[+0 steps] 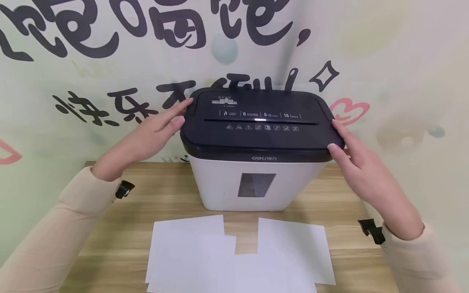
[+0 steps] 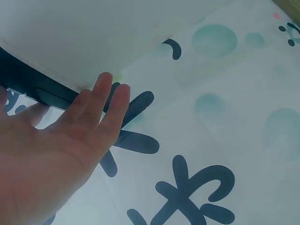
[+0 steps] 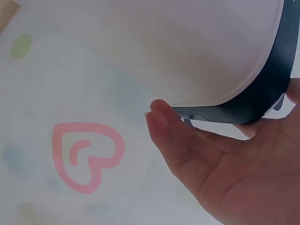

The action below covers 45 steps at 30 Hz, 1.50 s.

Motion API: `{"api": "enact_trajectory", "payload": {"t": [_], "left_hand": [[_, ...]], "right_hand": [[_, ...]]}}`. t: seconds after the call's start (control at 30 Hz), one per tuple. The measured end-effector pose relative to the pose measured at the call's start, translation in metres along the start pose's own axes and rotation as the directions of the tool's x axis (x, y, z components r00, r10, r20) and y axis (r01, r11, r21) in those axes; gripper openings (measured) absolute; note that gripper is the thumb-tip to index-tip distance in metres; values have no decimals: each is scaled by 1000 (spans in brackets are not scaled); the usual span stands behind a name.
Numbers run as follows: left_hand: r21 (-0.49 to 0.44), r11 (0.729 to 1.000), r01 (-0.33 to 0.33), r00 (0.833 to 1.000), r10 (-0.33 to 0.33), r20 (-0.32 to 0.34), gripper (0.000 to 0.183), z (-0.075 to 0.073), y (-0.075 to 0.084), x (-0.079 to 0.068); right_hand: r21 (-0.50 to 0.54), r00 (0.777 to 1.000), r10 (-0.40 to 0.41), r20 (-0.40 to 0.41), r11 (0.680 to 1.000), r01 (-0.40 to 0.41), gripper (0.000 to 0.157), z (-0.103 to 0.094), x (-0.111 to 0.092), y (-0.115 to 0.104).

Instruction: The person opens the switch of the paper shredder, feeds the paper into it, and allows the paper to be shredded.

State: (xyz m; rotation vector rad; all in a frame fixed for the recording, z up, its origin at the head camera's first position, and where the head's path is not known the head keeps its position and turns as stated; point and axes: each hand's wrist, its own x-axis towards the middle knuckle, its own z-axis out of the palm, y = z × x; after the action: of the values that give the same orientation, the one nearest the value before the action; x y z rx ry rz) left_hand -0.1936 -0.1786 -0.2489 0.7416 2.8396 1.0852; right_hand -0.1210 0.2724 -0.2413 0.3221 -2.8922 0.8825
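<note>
The shredder [image 1: 261, 149] is black above, white below.

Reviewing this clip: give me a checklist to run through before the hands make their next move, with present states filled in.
1. Left hand placed at the left end of the shredder's black top: ok.
2. Right hand placed at the right end: ok.
3. Shredder standing upright on the table: ok.
4. Feed slot free of any paper sticking out: ok.
5. White sheets in one neat stack: not ok; they lie spread and overlapping in front of the shredder.
6. Bin empty: cannot tell; the dark window shows no clear contents.
</note>
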Motion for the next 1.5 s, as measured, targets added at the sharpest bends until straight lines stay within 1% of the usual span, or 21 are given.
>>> {"api": "enact_trajectory", "payload": {"t": [0.07,0.17,0.2,0.3,0.37,0.5,0.6,0.67,0.73,0.8,0.93,1.03,1.13,1.2,1.27,1.37,1.5], "left_hand": [[0,1000,7,1000,-7,6,53,3,-1,-5],[-8,1000,-26,1000,26,-8,55,11,-5,-15],[-12,999,-46,999,45,-19,55,15,-8,-18],[-12,998,-67,997,67,-50,56,32,-21,-34],[-20,999,-49,997,47,-55,56,47,-34,-48],[-29,999,36,999,-36,-13,60,74,-57,-79],[-9,998,62,998,-62,2,61,88,-66,-96],[3,998,64,998,-64,-9,61,94,-68,-102],[35,998,53,998,-53,-18,60,99,-69,-108],[69,997,42,999,-42,-13,60,104,-69,-113],[117,993,17,1000,-18,3,60,119,-72,-127],[145,989,15,1000,-14,-11,58,133,-75,-139],[184,982,31,999,-27,-21,59,146,-76,-151],[200,979,48,999,-47,-14,60,153,-75,-157],[212,975,61,998,-61,-7,60,159,-75,-161],[222,972,71,997,-72,0,62,164,-75,-165],[230,969,87,996,-89,-2,65,166,-77,-169]], "right_hand": [[-3,1000,-1,2,1000,1,58,1,-2,1],[-6,1000,-27,-8,1000,27,60,5,-7,3],[-6,999,-36,-14,999,36,61,7,-9,4],[4,998,-52,-29,999,52,68,14,-17,13],[23,999,-43,-25,999,44,73,21,-24,22],[43,1000,6,17,999,-7,80,35,-38,39],[34,997,48,52,998,-50,82,39,-47,48],[25,995,71,65,997,-72,82,39,-53,50],[25,995,73,69,997,-75,83,41,-57,53],[21,995,73,72,997,-75,84,45,-62,55],[43,995,66,77,997,-70,85,61,-73,65],[41,993,83,86,995,-87,85,77,-83,73],[29,989,109,98,993,-113,86,95,-94,79],[11,986,133,101,991,-135,89,107,-100,81],[26,984,147,104,988,-150,92,118,-105,82],[33,984,149,97,988,-153,95,132,-111,79],[26,987,135,91,990,-138,95,143,-115,72]]}}
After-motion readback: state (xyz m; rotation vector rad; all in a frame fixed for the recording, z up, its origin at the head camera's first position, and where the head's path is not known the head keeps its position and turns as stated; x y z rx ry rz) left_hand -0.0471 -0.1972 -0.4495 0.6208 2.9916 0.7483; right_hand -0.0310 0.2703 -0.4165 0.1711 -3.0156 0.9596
